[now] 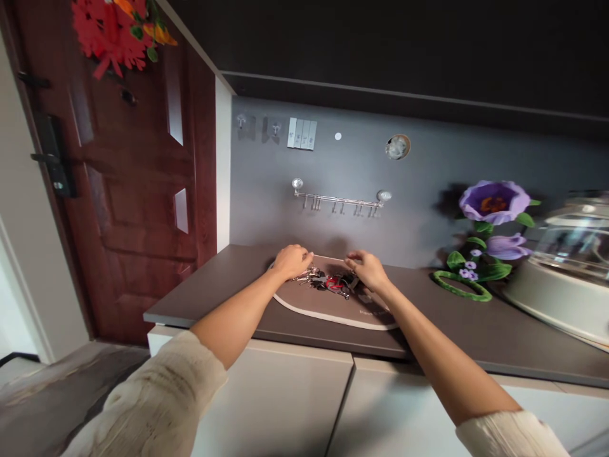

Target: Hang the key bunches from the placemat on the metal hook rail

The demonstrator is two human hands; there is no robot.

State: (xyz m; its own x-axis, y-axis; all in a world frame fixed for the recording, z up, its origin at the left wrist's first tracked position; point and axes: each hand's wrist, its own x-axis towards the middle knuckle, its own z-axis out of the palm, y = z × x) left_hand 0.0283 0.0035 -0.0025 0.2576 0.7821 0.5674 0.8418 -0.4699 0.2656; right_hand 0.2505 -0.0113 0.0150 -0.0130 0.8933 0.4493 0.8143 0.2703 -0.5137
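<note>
A pile of keys [328, 282] with metal rings and a red piece lies on a brown mat [328, 312] with a pale rim. My left hand [291, 261] is at the pile's left side, fingers curled and closed together just above the keys. At the right side, my right hand [368, 269] has its thumb and fingers drawn together in a pinch, beside some dark key pieces. What either set of fingertips holds is too small to make out.
On the wall behind, a metal rail with small hooks [340, 201] hangs above the mat. Purple flowers [495, 203] and a white-based appliance with a clear dome [571, 279] stand to the right on the countertop [204, 285]. A dark red door [143, 209] is at left.
</note>
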